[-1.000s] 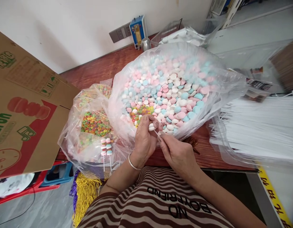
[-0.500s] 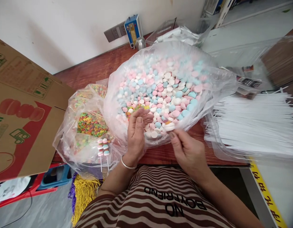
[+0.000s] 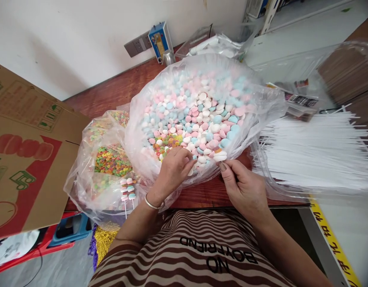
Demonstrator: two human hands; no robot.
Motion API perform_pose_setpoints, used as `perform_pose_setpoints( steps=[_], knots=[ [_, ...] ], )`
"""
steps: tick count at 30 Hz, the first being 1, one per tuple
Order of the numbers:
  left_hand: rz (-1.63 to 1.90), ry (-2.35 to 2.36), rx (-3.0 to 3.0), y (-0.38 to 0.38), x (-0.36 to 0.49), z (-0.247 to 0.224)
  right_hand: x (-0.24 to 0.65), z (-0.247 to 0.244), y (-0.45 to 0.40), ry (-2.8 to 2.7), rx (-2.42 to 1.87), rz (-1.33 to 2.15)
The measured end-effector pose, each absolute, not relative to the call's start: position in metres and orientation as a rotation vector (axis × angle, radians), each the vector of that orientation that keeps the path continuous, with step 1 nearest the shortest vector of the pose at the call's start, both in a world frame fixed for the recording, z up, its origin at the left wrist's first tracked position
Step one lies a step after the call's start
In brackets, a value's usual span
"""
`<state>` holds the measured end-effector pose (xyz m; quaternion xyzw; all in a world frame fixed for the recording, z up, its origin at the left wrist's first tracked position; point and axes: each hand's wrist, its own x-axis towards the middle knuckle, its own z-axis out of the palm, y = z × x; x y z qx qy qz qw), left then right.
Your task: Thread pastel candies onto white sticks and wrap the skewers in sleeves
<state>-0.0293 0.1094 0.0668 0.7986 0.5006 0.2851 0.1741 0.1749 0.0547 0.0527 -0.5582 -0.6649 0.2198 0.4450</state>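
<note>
A big clear plastic bag (image 3: 133, 139) lies open, full of pink, white and pale blue button-shaped candies (image 3: 206, 113). A patch of small colourful ring candies (image 3: 172, 140) rests on them at the left. At the bag's near edge, my right hand (image 3: 245, 187) pinches a candy stick (image 3: 220, 156) carrying white pieces and an orange one; its stick is mostly hidden by the fingers. My left hand (image 3: 175, 167) is closed over the near candies, fingertips bent down, and what they hold cannot be made out. Two finished-looking candy skewers (image 3: 128, 189) lie to the left.
Left stands a second bag of ring candies (image 3: 112, 161), beside a cardboard box (image 3: 31, 147). White sticks (image 3: 315, 151) fill a clear tray at the right. A blue device (image 3: 160, 40) and a clear bin (image 3: 246, 34) stand at the back of the wooden table (image 3: 106, 85).
My left hand has gone from open with fingers raised to closed and lowered over the candies. My right hand still holds the candy stick, slightly further right. The view has shifted a little.
</note>
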Motion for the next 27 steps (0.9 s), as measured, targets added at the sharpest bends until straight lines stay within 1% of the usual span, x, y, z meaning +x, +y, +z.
perform_pose_setpoints(
  steps=[3, 5, 8, 13, 16, 24, 26, 27],
  knots=[
    [0.922, 1.393, 2.012, 0.117, -0.021, 0.065, 0.175, 0.051, 0.055, -1.659, -1.380, 0.540],
    [0.877, 1.385, 1.959, 0.124, -0.016, 0.062, 0.175, 0.050, 0.055, -1.668, -1.367, 0.532],
    [0.762, 1.457, 2.014, 0.130, -0.015, 0.060, 0.177, 0.048, 0.055, -1.668, -1.360, 0.528],
    [0.716, 1.654, 2.119, 0.129, -0.022, 0.059, 0.180, 0.048, 0.056, -1.657, -1.344, 0.521],
    [0.619, 1.753, 2.215, 0.127, -0.024, 0.057, 0.179, 0.048, 0.057, -1.669, -1.301, 0.517],
    [0.535, 1.443, 2.609, 0.122, -0.017, 0.056, 0.176, 0.041, 0.057, -1.688, -1.304, 0.547],
    [0.579, 1.444, 2.587, 0.121, -0.017, 0.056, 0.176, 0.041, 0.057, -1.692, -1.301, 0.557],
    [0.656, 1.460, 2.523, 0.121, -0.017, 0.056, 0.176, 0.042, 0.057, -1.693, -1.301, 0.563]
  ],
)
